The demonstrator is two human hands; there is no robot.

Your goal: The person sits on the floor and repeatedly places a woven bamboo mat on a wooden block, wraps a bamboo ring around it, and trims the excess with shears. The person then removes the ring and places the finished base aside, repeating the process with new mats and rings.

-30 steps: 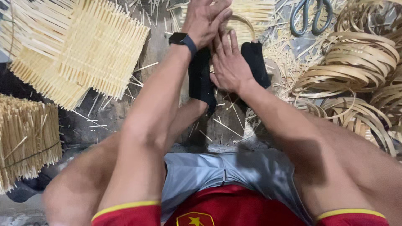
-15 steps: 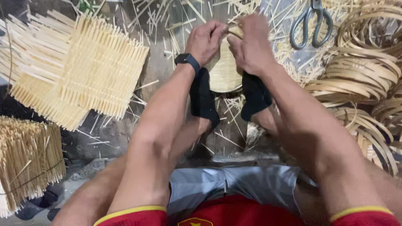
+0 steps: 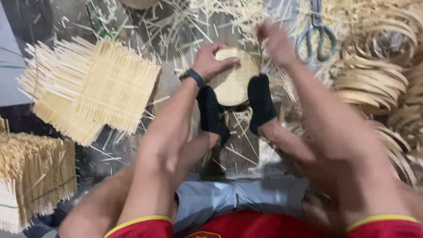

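Observation:
A small round woven bamboo basket [image 3: 235,83] sits on the ground ahead of me, pinched between my two feet in black socks [image 3: 261,103]. My left hand [image 3: 211,61], with a black wristband, grips the basket's upper left rim, thumb lying over its top. My right hand [image 3: 275,42] is off the basket, raised above its right side and blurred by motion. Its fingers look loose and nothing shows in them. It hovers between the basket and the scissors [image 3: 315,37].
Square woven bamboo mats [image 3: 110,83] with loose stick ends lie at the left. A tied bundle of bamboo sticks [image 3: 31,176] stands at the lower left. Stacked bamboo hoops [image 3: 374,83] fill the right side. Splinters litter the ground.
Both hands were together on the basket's top rim. Now my right hand has come off and swung up to the right, while my left hand keeps its hold. The view has shifted closer.

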